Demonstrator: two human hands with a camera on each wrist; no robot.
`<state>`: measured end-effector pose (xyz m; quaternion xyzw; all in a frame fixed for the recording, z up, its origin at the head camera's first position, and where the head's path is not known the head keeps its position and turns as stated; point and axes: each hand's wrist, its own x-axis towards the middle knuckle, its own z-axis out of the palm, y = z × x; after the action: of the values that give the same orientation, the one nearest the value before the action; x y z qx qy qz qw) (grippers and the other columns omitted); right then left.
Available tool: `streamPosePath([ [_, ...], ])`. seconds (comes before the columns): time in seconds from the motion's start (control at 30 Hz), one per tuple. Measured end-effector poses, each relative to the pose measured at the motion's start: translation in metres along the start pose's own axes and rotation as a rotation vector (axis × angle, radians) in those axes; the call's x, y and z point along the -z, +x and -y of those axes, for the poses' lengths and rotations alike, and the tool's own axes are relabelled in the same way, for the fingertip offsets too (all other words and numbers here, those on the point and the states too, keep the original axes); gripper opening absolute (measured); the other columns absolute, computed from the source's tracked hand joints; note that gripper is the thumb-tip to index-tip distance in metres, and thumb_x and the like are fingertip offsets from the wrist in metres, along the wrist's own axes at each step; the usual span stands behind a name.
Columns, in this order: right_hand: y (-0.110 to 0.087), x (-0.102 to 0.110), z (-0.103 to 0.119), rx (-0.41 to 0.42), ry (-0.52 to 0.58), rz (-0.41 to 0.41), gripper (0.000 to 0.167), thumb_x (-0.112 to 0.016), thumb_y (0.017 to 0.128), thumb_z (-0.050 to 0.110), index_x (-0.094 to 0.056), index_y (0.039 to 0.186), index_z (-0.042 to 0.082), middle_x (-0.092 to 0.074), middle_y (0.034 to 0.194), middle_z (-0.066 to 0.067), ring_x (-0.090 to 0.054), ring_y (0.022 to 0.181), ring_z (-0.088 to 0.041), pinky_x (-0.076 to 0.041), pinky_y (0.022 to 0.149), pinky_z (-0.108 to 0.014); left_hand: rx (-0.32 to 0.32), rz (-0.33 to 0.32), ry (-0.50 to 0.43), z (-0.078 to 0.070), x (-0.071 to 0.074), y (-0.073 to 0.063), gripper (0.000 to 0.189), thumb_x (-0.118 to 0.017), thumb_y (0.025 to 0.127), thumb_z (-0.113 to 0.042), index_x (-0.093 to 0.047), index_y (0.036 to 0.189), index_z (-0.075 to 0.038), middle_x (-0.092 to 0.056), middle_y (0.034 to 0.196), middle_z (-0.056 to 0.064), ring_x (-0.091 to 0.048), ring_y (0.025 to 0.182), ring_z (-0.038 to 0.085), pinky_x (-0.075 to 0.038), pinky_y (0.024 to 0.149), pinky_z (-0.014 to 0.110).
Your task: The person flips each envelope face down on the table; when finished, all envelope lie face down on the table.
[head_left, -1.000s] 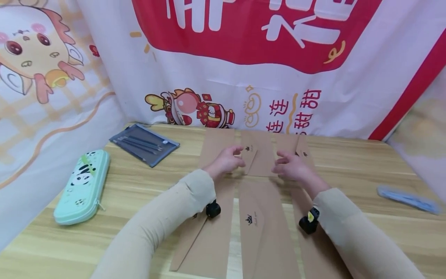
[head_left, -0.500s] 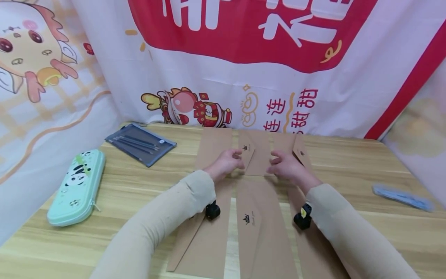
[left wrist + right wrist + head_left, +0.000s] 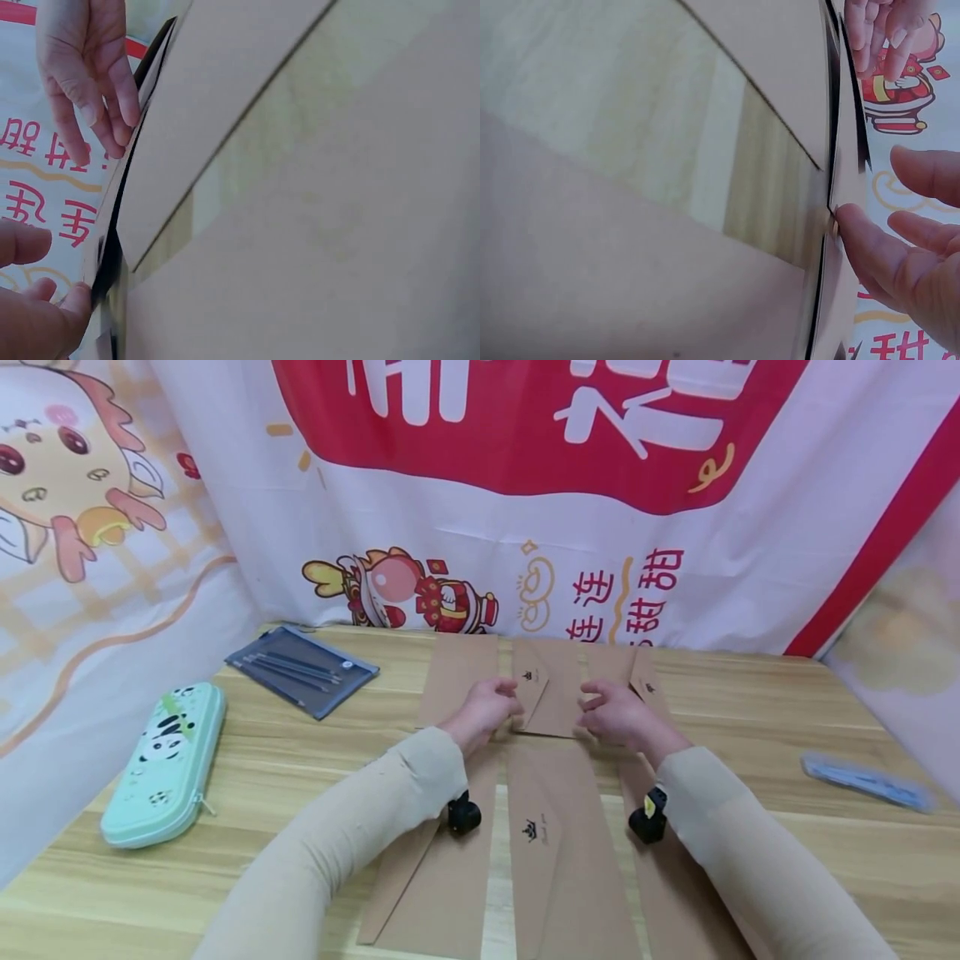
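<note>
Brown kraft envelopes lie in two rows on the wooden table. My left hand (image 3: pixel 487 708) is at the left edge of the back middle envelope (image 3: pixel 558 697), and my right hand (image 3: pixel 617 714) is at its right edge. In the left wrist view, the left hand (image 3: pixel 41 319) touches an envelope edge with its fingertips, thumb held apart. The right wrist view has a fingertip of the right hand (image 3: pixel 911 262) against an envelope edge, its thumb also apart. Nearer me lies the front middle envelope (image 3: pixel 577 860). Sleeves and wrist cameras partly cover the front left envelope (image 3: pixel 442 902) and front right envelope (image 3: pixel 690 902).
A mint panda pencil case (image 3: pixel 167 768) lies at the left, with a dark zip pouch (image 3: pixel 307 670) of pencils behind it. At the right is a blurred light-blue slim item (image 3: pixel 866 781). A printed cloth (image 3: pixel 465 510) hangs behind the table.
The view has shifted slightly right. Both hands keep nearly the same place beside the back middle envelope. A dark line now shows along that envelope's near edge.
</note>
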<state>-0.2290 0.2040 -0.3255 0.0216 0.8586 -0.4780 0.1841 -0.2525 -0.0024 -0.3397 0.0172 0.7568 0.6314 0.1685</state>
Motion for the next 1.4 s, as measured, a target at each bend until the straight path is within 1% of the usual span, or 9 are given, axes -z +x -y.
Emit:
streamPosePath([
  [0.2, 0.005, 0.000, 0.004, 0.014, 0.017, 0.022, 0.069, -0.054, 0.086, -0.003, -0.019, 0.145, -0.001, -0.034, 0.139, -0.028, -0.045, 0.116, -0.031, -0.046, 0.093, -0.035, -0.048, -0.044, 0.001, -0.002, 0.003, 0.000, 0.056, -0.055, 0.080, 0.007, -0.045, 0.133, -0.003, -0.050, 0.131, 0.013, -0.046, 0.121, 0.027, -0.044, 0.099, 0.032],
  [0.27, 0.007, -0.001, 0.005, 0.020, 0.025, 0.025, 0.069, -0.054, 0.085, -0.003, -0.020, 0.145, -0.001, -0.034, 0.139, -0.028, -0.047, 0.112, -0.029, -0.047, 0.089, -0.033, -0.068, -0.059, -0.003, -0.002, 0.004, -0.001, 0.054, -0.055, 0.079, 0.009, -0.046, 0.132, -0.001, -0.052, 0.129, 0.014, -0.048, 0.119, 0.027, -0.045, 0.097, 0.032],
  [0.33, 0.008, -0.003, 0.006, 0.026, 0.026, 0.017, 0.068, -0.055, 0.085, -0.002, -0.021, 0.144, -0.001, -0.036, 0.138, -0.028, -0.048, 0.111, -0.029, -0.047, 0.089, -0.033, -0.078, -0.075, -0.012, -0.001, 0.006, -0.002, 0.054, -0.055, 0.078, 0.010, -0.047, 0.131, 0.000, -0.053, 0.127, 0.015, -0.049, 0.118, 0.027, -0.046, 0.095, 0.031],
  [0.43, 0.010, -0.007, 0.008, 0.030, 0.017, 0.006, 0.067, -0.057, 0.085, -0.001, -0.024, 0.144, 0.000, -0.039, 0.136, -0.027, -0.050, 0.113, -0.031, -0.047, 0.092, -0.035, -0.084, -0.105, -0.043, -0.001, 0.010, -0.005, 0.053, -0.055, 0.078, 0.012, -0.049, 0.129, 0.001, -0.054, 0.125, 0.015, -0.050, 0.117, 0.026, -0.047, 0.094, 0.030],
  [0.47, 0.010, -0.008, 0.009, 0.028, 0.006, 0.001, 0.067, -0.058, 0.085, 0.000, -0.026, 0.143, 0.001, -0.040, 0.136, -0.026, -0.048, 0.117, -0.032, -0.046, 0.095, -0.037, -0.083, -0.112, -0.057, -0.001, 0.011, -0.005, 0.053, -0.055, 0.078, 0.013, -0.049, 0.129, 0.000, -0.054, 0.125, 0.015, -0.050, 0.117, 0.026, -0.048, 0.094, 0.030],
  [0.6, 0.011, -0.012, 0.014, 0.022, -0.014, 0.015, 0.068, -0.061, 0.084, 0.002, -0.027, 0.144, 0.003, -0.042, 0.136, -0.023, -0.047, 0.119, -0.033, -0.042, 0.100, -0.040, -0.088, -0.140, -0.120, -0.002, 0.015, -0.007, 0.052, -0.054, 0.078, 0.015, -0.050, 0.128, -0.001, -0.055, 0.124, 0.013, -0.051, 0.117, 0.024, -0.047, 0.094, 0.028],
  [0.93, 0.016, -0.027, 0.020, 0.055, 0.075, 0.063, 0.071, -0.060, 0.082, -0.003, -0.024, 0.144, 0.000, -0.039, 0.136, -0.027, -0.049, 0.117, -0.035, -0.044, 0.098, -0.039, -0.128, -0.184, -0.199, -0.004, 0.024, -0.009, 0.053, -0.050, 0.077, 0.018, -0.051, 0.126, 0.000, -0.054, 0.124, 0.013, -0.051, 0.116, 0.023, -0.047, 0.095, 0.027],
  [1.1, 0.019, -0.035, 0.025, 0.068, 0.098, 0.083, 0.071, -0.058, 0.083, -0.004, -0.023, 0.144, -0.001, -0.037, 0.137, -0.029, -0.051, 0.115, -0.036, -0.046, 0.097, -0.039, -0.145, -0.193, -0.218, -0.008, 0.030, -0.013, 0.053, -0.051, 0.077, 0.018, -0.051, 0.127, -0.001, -0.055, 0.123, 0.014, -0.051, 0.115, 0.023, -0.047, 0.095, 0.028],
  [1.4, 0.020, -0.048, 0.036, 0.036, 0.154, 0.128, 0.070, -0.057, 0.086, -0.003, -0.022, 0.146, 0.004, -0.034, 0.142, -0.025, -0.048, 0.119, -0.034, -0.045, 0.097, -0.040, -0.228, -0.175, -0.249, -0.019, 0.035, -0.018, 0.050, -0.053, 0.079, 0.015, -0.053, 0.126, -0.001, -0.057, 0.122, 0.013, -0.052, 0.112, 0.022, -0.047, 0.094, 0.028],
])
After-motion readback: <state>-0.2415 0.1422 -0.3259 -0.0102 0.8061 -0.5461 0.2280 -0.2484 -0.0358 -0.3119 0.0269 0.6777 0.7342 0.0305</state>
